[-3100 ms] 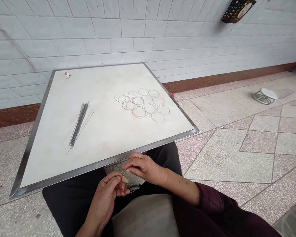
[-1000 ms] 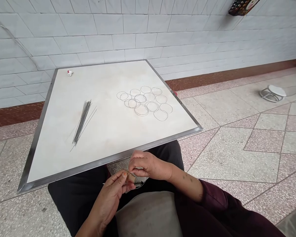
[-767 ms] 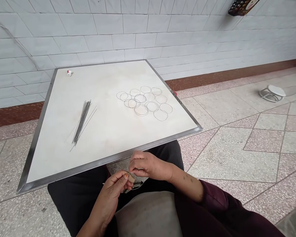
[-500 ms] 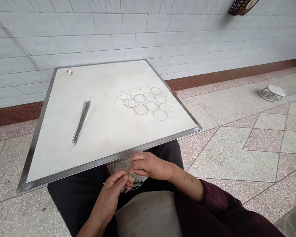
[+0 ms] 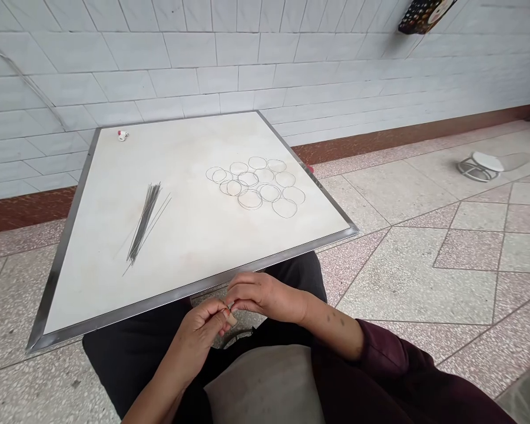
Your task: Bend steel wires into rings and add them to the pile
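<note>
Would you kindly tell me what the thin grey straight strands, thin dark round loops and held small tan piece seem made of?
Straight strands: probably dull metal wire, being thin and stiffly straight.
Round loops: likely dark matt wire, judging by fine curved outlines.
Tan piece: matt and plain, perhaps card or cloth; mostly hidden.

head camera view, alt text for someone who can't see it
A person's left hand pinches a small tan piece beside the right hand, in front of a white table. On it lie a bundle of straight wires, left, and overlapping rings, right.
</note>
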Demonstrator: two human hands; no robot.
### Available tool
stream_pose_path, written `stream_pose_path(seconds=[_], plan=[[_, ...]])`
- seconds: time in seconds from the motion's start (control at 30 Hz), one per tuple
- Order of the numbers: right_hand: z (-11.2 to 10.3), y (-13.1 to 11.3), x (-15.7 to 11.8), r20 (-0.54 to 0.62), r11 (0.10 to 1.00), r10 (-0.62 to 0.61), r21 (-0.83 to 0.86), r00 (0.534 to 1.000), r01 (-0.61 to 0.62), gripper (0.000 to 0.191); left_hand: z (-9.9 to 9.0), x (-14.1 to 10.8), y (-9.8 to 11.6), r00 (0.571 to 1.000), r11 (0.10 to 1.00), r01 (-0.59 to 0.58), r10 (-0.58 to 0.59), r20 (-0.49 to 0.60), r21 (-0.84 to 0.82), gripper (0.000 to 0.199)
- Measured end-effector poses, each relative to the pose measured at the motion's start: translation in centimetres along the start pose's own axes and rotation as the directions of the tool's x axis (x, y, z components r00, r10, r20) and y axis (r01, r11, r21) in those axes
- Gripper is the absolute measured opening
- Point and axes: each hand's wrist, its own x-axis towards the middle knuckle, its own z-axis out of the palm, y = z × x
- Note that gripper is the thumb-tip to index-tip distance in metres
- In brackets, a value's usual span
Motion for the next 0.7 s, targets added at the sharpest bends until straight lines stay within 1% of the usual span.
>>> stream_pose_path(seconds=[0.07, 0.13, 0.2, 0.27, 0.37, 0.43, 0.5, 0.6, 0.7], plan=[[0.0, -0.1, 0.0, -0.034, 1.0, -0.007, 0.017, 0.999, 0.008, 0.017, -0.2, 0.3, 0.5, 0.999, 1.0, 0.016, -0.016, 0.038, 0.025, 0.026], [-0.1, -0.1, 0.1, -0.041, 0.999, -0.043, 0.024, 0.998, 0.043, 0.015, -0.4, 0.6, 1.0, 0.997, 0.999, 0.039, -0.041, 0.07, 0.035, 0.026], [-0.3, -0.2, 0.2, -0.039, 0.997, -0.075, 0.03, 0.996, 0.076, 0.014, -0.5, 0.9, 1.3, 0.995, 0.997, 0.057, -0.06, 0.075, 0.045, 0.024], [-0.5, -0.3, 0.3, -0.052, 0.997, -0.065, 0.034, 0.997, 0.067, 0.014, -0.5, 1.2, 1.4, 0.996, 0.996, 0.073, -0.076, 0.056, 0.045, 0.024], [-0.7, -0.2, 0.3, -0.149, 1.0, 0.009, 0.023, 0.989, -0.005, 0.012, -0.4, 1.6, 1.3, 0.997, 0.997, 0.078, -0.078, 0.011, -0.015, 0.029], [-0.8, -0.1, 0.2, -0.231, 0.998, 0.056, 0.007, 0.971, -0.056, 0.011, -0.2, 1.7, 1.0, 0.998, 0.995, 0.052, -0.055, -0.04, -0.088, 0.031], [-0.7, 0.1, 0.1, -0.285, 0.996, 0.077, -0.013, 0.956, -0.085, 0.013, 0.0, 1.8, 0.6, 0.995, 0.989, 0.009, -0.024, -0.095, -0.15, 0.029], [-0.5, 0.4, 0.1, -0.304, 0.994, 0.093, -0.023, 0.948, -0.104, 0.016, 0.4, 1.9, 0.1, 0.992, 0.976, -0.024, -0.004, -0.128, -0.218, 0.028], [-0.3, 0.4, 0.1, -0.294, 0.994, 0.098, -0.023, 0.951, -0.11, 0.016, 0.4, 1.9, 0.1, 0.991, 0.969, 0.017, -0.049, -0.125, -0.246, 0.029]])
